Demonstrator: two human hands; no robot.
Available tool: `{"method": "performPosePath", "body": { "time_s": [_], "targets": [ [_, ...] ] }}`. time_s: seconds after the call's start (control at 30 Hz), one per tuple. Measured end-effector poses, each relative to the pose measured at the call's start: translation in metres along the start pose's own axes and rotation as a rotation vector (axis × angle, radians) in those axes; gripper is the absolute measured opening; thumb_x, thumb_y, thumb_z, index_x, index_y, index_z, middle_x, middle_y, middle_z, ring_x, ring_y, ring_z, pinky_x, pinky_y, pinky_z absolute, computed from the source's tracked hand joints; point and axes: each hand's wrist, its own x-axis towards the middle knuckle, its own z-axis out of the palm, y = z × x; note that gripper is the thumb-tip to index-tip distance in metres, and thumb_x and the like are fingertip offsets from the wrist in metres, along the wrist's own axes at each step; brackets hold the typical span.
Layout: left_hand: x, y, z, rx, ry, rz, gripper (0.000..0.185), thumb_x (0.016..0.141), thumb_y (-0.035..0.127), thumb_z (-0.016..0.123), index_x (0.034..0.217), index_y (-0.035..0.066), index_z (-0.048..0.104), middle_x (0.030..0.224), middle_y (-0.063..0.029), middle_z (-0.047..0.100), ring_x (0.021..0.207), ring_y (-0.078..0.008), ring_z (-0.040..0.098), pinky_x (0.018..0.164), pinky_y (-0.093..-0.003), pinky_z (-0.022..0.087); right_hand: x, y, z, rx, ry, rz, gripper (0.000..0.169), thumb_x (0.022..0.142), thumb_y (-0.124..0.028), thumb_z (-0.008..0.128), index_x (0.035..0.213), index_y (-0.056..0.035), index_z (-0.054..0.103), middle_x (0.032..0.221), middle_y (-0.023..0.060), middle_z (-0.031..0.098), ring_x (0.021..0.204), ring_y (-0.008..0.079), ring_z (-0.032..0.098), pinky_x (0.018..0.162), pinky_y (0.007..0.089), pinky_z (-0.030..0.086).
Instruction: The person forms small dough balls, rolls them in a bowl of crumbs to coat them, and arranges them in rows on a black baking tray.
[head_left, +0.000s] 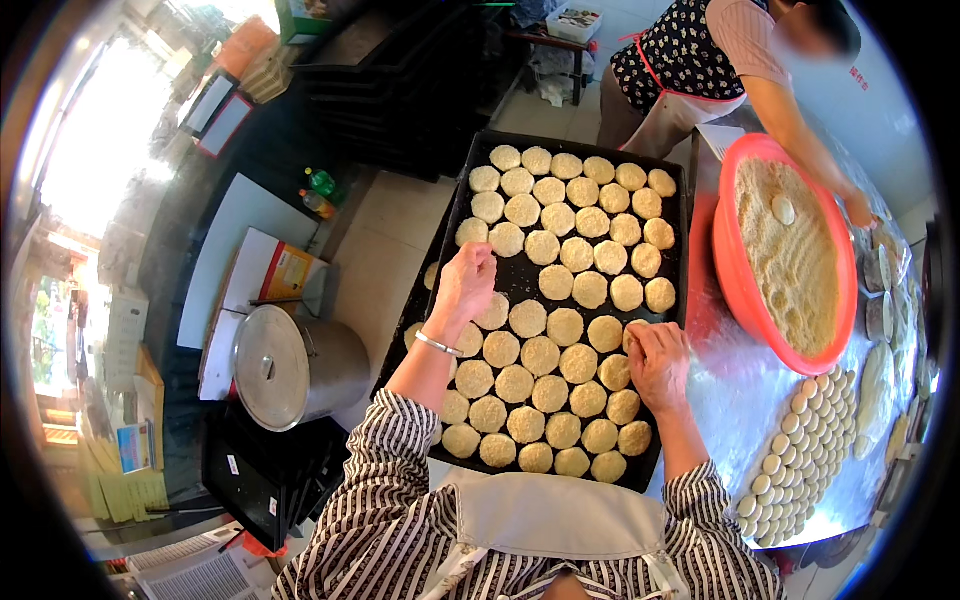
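Before me is a black baking tray (516, 271) with rows of flat dough rounds (558, 219) coated in pale crumbs or seeds. My left hand (469, 281), with a bangle at the wrist, is over the tray's left side. Its fingers are curled close to a coated round (506, 240); whether anything is inside them is hidden. A bare dark patch of tray shows beside it. My right hand (661, 366) is at the tray's right edge. Its bent fingers touch a partly covered round (634, 330), and I cannot tell whether they grip it.
Right of the tray, a red basin (724, 255) of crumb-like coating sits on a metal table (720, 405) with rows of small dough pieces (806, 450). A co-worker (690, 67) reaches past the basin. Leftward stand a lidded metal pot (274, 367) and stacked black trays (397, 97).
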Motion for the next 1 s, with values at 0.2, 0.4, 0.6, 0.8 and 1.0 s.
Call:
{"method": "performPosePath", "body": {
  "time_s": [0.2, 0.4, 0.6, 0.8, 1.0],
  "targets": [
    [0.003, -0.003, 0.009, -0.458, -0.033, -0.084, 0.044, 0.106, 0.015, 0.062, 0.139, -0.012, 0.050, 0.129, -0.0193, 0.063, 0.117, -0.0260, 0.066, 0.102, -0.0370, 0.056, -0.002, 0.002, 0.003, -0.001, 0.005, -0.004, 0.018, 0.089, -0.009, 0.071, 0.107, -0.0097, 0.073, 0.100, 0.0039, 0.072, 0.097, 0.0272, 0.065, 0.090, 0.0428, 0.050],
    [0.000, 0.004, 0.020, -0.718, 0.000, -0.151, 0.048, 0.105, 0.014, 0.064, 0.142, -0.013, 0.048, 0.127, -0.0181, 0.062, 0.115, -0.0270, 0.066, 0.103, -0.0392, 0.057, -0.001, 0.000, 0.002, 0.001, -0.003, -0.006, 0.018, 0.089, -0.009, 0.070, 0.107, -0.0097, 0.073, 0.101, 0.0042, 0.072, 0.097, 0.0275, 0.065, 0.089, 0.0429, 0.050],
    [-0.014, 0.016, -0.003, -0.407, -0.094, -0.150, 0.047, 0.106, 0.017, 0.062, 0.143, -0.010, 0.050, 0.139, -0.0218, 0.060, 0.119, -0.0243, 0.065, 0.101, -0.0365, 0.057, 0.000, 0.000, 0.001, -0.005, -0.005, -0.010, 0.018, 0.090, -0.010, 0.070, 0.107, -0.0098, 0.073, 0.100, 0.0044, 0.071, 0.097, 0.0281, 0.065, 0.088, 0.0429, 0.050],
    [-0.013, 0.031, -0.007, 0.665, 0.136, 0.481, 0.063, 0.107, 0.037, 0.058, 0.160, 0.006, 0.041, 0.167, -0.0129, 0.041, 0.157, -0.0317, 0.031, 0.128, -0.0530, 0.026, -0.001, 0.001, 0.001, 0.000, -0.003, -0.012, 0.018, 0.089, -0.010, 0.071, 0.108, -0.0106, 0.073, 0.101, 0.0041, 0.072, 0.097, 0.0277, 0.065, 0.088, 0.0425, 0.050],
    [0.005, 0.014, 0.005, 1.009, -0.003, 0.595, 0.076, 0.110, 0.055, 0.040, 0.168, 0.009, 0.025, 0.176, -0.0084, 0.023, 0.163, -0.0245, 0.018, 0.132, -0.0558, 0.009, -0.001, -0.001, -0.001, 0.026, 0.044, -0.020, 0.022, 0.086, -0.006, 0.073, 0.107, -0.0116, 0.073, 0.099, 0.0030, 0.073, 0.094, 0.0269, 0.066, 0.087, 0.0414, 0.051]
  ]
}}
